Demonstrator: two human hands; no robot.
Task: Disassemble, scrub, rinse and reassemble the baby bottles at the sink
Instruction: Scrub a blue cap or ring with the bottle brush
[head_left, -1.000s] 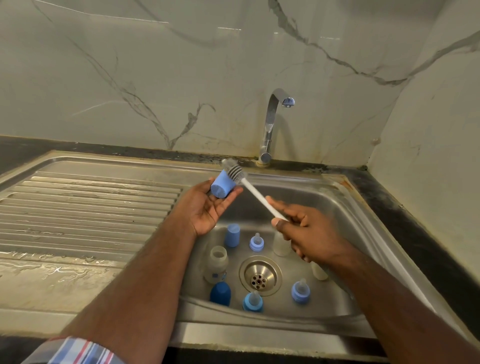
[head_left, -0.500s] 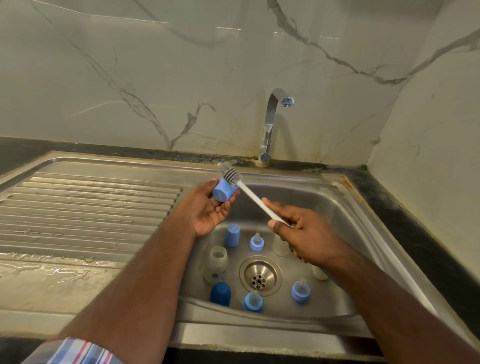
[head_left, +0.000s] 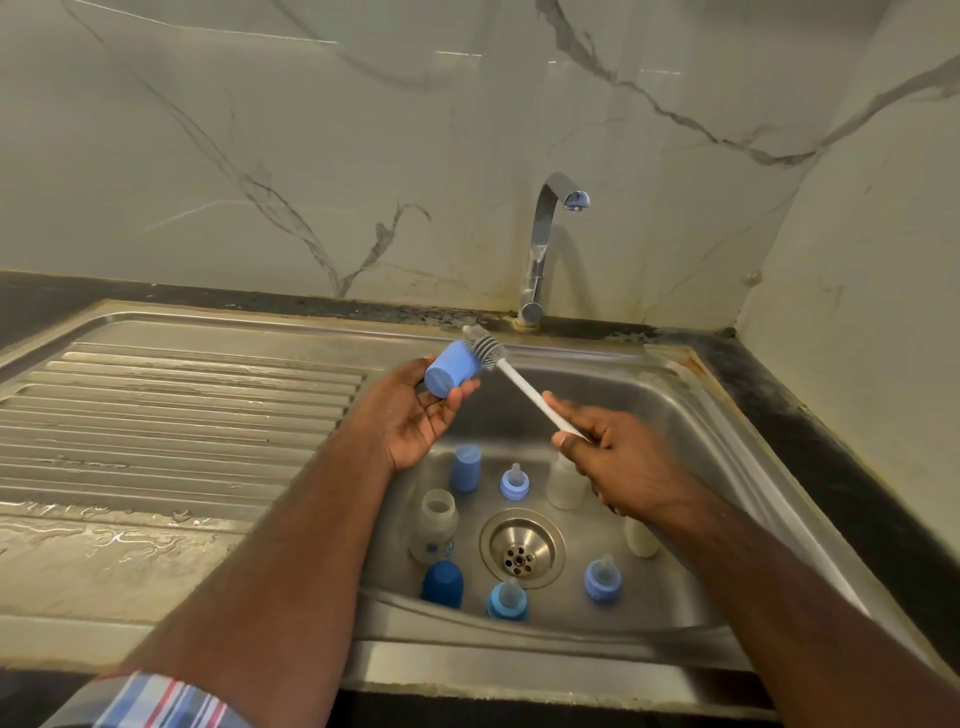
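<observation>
Blue cap (head_left: 451, 370), white brush (head_left: 524, 387), plaid sleeve (head_left: 161, 704)

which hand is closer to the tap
Left. The left hand, holding the blue cap, sits just below and left of the tap. The right hand, gripping the brush handle, is lower, over the basin.

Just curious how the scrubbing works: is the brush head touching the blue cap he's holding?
Touching. The head view shows the brush head pressed against the open end of the blue cap, with no gap.
</observation>
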